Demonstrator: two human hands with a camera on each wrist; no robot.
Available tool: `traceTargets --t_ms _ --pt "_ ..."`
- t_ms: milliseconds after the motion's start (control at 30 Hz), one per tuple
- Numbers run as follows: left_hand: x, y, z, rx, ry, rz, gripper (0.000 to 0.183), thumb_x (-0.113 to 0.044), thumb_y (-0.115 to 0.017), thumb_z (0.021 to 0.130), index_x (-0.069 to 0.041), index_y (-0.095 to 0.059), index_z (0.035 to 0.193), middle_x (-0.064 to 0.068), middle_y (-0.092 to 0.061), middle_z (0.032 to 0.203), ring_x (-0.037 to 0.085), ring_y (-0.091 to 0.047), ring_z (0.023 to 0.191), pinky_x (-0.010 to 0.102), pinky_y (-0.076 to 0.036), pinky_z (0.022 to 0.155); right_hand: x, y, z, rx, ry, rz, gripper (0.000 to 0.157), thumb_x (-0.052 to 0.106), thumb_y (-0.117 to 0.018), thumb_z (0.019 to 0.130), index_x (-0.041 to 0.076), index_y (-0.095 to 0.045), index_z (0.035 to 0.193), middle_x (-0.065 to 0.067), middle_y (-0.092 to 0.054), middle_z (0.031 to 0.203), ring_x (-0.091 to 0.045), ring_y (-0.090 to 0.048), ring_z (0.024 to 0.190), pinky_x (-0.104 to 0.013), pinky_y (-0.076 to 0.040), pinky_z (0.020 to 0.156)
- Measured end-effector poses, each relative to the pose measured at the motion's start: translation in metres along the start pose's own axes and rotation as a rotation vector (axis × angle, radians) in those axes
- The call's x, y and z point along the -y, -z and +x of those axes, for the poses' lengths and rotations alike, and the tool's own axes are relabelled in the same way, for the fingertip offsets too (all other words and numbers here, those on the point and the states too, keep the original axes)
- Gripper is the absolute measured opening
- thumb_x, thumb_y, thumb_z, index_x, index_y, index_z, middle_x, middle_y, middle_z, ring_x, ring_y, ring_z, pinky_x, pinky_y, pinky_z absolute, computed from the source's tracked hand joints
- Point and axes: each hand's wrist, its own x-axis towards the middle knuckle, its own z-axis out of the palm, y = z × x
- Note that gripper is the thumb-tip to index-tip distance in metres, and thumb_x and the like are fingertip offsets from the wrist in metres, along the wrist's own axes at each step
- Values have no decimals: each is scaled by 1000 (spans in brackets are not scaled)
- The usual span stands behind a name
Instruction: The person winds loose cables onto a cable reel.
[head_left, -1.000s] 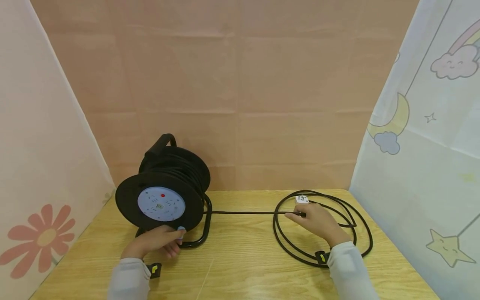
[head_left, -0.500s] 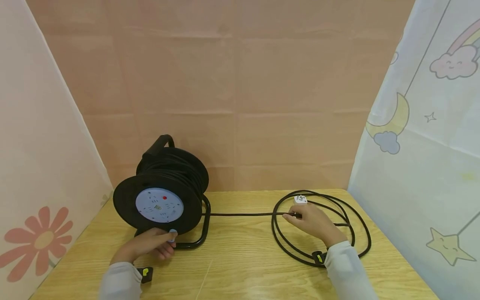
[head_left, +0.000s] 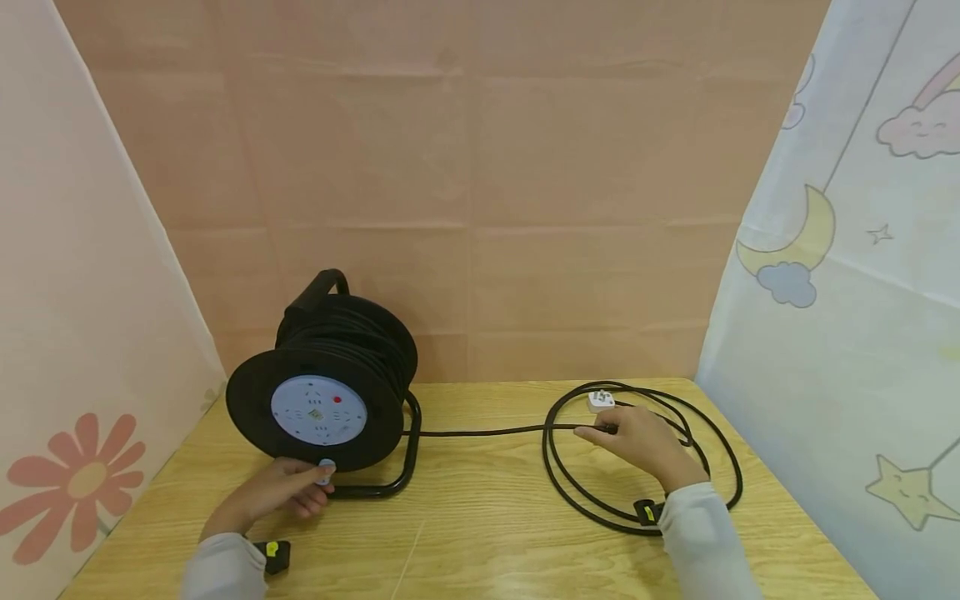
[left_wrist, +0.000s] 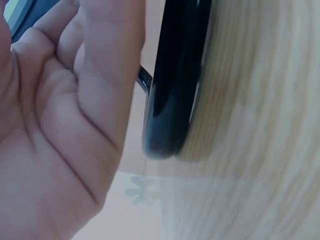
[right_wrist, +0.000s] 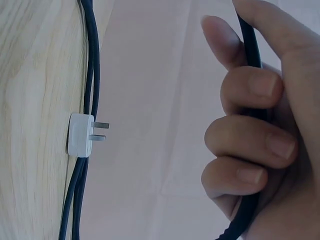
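Observation:
A black cable reel (head_left: 247,408) stands on its tubular frame (head_left: 414,446) at the left of the table. Its front face carries a pale socket panel (head_left: 319,421) with a red button. At the lower rim of that face, my left hand (head_left: 273,492) pinches a light blue knob (head_left: 326,472). Black cable (head_left: 480,432) runs from the reel to the right, where my right hand (head_left: 641,442) grips it. In the right wrist view, curled fingers (right_wrist: 250,142) wrap the cable. Only the palm (left_wrist: 55,150) and the frame's black tube (left_wrist: 175,90) show clearly in the left wrist view.
Loose loops of cable (head_left: 738,467) lie around and under my right hand. A white plug (head_left: 601,402) with its pins up lies within them, just beyond that hand. Fabric walls stand at the back, left and right of the wooden table (head_left: 480,533).
The knob has moved left along the bottom of its circle with my left hand, and the reel's face has turned clockwise. The cable between reel and right hand now bends slightly; the right hand barely moves.

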Motion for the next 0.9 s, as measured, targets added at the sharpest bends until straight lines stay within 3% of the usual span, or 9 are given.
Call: traceTargets --t_ms 267,400,733,900 --pt "-2 6 -11 -86 33 63 49 -39 -57 102 8 -71 102 9 -71 84 23 -70 74 35 -60 67 3 -1 -1 18 80 24 31 53 -62 96 28 -65 78 13 -50 63 -6 -38 52 -27 -34 52" --pt "-2 10 -16 -137 52 100 50 -41 -59 100 7 -72 101 9 -71 84 23 -71 75 35 -60 68 5 -1 -2 2 49 6 39 59 -62 92 29 -61 69 12 -47 60 -7 -37 51 -27 -34 52" --pt "-4 20 -26 -357 127 215 52 -49 -66 95 2 -73 96 7 -71 85 20 -69 74 31 -59 67 6 -6 -1 -15 50 17 42 63 -60 91 27 -58 71 11 -47 61 -8 -37 52 -28 -34 53" --pt "-5 22 -30 -387 120 241 52 -49 -64 96 2 -73 95 7 -71 85 19 -69 74 30 -59 66 6 -10 0 -26 102 28 37 57 -61 95 28 -56 72 12 -45 61 -7 -37 53 -27 -35 54"
